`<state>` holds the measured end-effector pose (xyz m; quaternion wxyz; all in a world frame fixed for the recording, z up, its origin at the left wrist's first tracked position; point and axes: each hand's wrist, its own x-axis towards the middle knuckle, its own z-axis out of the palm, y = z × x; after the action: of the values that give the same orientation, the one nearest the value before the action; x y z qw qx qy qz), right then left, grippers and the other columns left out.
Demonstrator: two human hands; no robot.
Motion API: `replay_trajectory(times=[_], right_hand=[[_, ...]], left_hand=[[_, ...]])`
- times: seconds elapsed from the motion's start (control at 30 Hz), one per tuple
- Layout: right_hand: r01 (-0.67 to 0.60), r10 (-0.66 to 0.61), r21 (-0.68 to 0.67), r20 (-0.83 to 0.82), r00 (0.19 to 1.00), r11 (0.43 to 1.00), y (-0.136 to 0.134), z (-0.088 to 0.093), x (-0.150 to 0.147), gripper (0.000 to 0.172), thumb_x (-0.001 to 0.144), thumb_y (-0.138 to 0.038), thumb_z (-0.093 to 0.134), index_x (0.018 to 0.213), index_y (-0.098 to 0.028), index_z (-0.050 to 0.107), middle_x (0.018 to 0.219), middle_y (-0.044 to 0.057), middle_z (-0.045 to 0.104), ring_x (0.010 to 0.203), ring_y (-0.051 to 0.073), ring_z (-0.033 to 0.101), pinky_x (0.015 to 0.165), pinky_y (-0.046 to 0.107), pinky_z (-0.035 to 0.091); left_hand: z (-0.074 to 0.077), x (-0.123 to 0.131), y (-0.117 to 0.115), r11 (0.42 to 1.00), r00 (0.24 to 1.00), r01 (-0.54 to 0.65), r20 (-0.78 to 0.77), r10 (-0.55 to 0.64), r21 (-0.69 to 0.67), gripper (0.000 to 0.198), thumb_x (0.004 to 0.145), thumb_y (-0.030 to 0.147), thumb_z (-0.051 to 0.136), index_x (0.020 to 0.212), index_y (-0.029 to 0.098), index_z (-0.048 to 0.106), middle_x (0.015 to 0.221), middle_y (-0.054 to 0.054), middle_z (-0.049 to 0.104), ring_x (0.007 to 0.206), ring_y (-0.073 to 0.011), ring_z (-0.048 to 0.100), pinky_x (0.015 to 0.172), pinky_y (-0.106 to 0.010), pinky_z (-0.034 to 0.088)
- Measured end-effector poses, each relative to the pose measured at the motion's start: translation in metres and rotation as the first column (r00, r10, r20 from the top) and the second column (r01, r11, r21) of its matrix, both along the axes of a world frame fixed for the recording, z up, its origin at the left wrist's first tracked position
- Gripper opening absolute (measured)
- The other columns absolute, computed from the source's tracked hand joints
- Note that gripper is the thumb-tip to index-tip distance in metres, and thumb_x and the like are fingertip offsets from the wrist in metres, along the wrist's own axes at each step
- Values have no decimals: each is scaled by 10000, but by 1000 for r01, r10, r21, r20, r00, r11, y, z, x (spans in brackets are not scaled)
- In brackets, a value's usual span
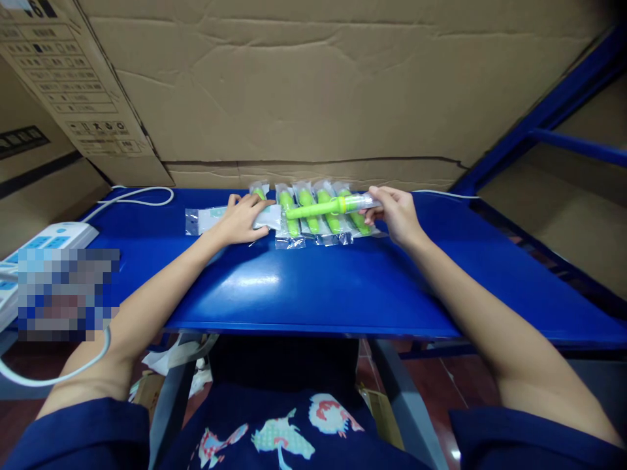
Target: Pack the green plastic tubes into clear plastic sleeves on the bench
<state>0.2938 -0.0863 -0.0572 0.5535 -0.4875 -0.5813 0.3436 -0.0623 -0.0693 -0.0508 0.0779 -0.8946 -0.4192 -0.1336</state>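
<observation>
My right hand [398, 214] pinches the clear-capped end of a green pen-like item [323, 207], held crosswise just above a row of several bagged green items [318, 225] on the blue table [313, 287]. My left hand [240, 219] lies on an empty clear plastic bag [208, 219] to the left of the row, fingers bent over it and pressing it to the table. The bag's mouth points toward the green item's tip.
A white power strip [49, 238] and its cable [137, 194] lie at the table's left. Large cardboard boxes [313, 85] stand close behind the table. A blue metal rack frame [548, 124] rises on the right. Cartons and paper sit on the floor beneath.
</observation>
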Motion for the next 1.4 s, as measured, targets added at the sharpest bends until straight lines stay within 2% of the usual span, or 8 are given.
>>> replay_trajectory(times=[0.1,0.3,0.53,1.0,1.2,1.4], right_hand=[[-12,12,-1,11,1000,1000,-2,0,-4,492,768,-698,732,714,-227,600,627,48,638,450,156,535,470,332,439],[-17,17,-3,14,1000,1000,-5,0,-9,496,745,-695,753,697,-225,600,613,34,636,447,141,538,454,300,411],[-13,13,9,17,1000,1000,-6,1,-11,485,742,-684,754,696,-225,604,609,39,637,438,145,535,452,308,404],[-32,32,-17,39,999,999,-9,2,-14,474,762,-671,739,712,-223,593,597,29,612,450,147,535,460,305,408],[-45,46,-40,20,999,998,-10,3,-15,437,780,-628,738,716,-220,595,623,41,639,459,144,538,470,305,427],[-135,131,-92,-50,990,987,-18,3,-27,470,753,-656,767,731,-213,613,666,49,665,483,126,551,496,291,475]], left_hand=[[-1,-1,1,1000,999,-20,-27,20,-6,633,844,420,590,1421,163,565,1337,-189,612,1228,-399,539,1018,-535,334],[-7,2,2,997,998,21,61,-17,-70,698,898,668,557,1383,169,615,1357,-172,621,1254,-378,517,1024,-533,334],[-11,0,6,996,998,51,40,-48,-75,586,937,607,577,1350,202,669,1359,-167,633,1252,-383,524,997,-520,337],[-11,-1,8,993,991,76,121,-65,-93,546,1015,543,414,1324,178,677,1316,-159,669,1223,-363,549,988,-514,327],[-10,2,7,993,990,91,118,-81,-74,522,1026,521,412,1312,172,674,1248,-151,710,1197,-344,582,982,-490,323],[-9,6,3,991,985,132,117,-128,-35,527,1024,540,448,1355,170,624,1251,-158,705,1223,-328,593,994,-476,320]])
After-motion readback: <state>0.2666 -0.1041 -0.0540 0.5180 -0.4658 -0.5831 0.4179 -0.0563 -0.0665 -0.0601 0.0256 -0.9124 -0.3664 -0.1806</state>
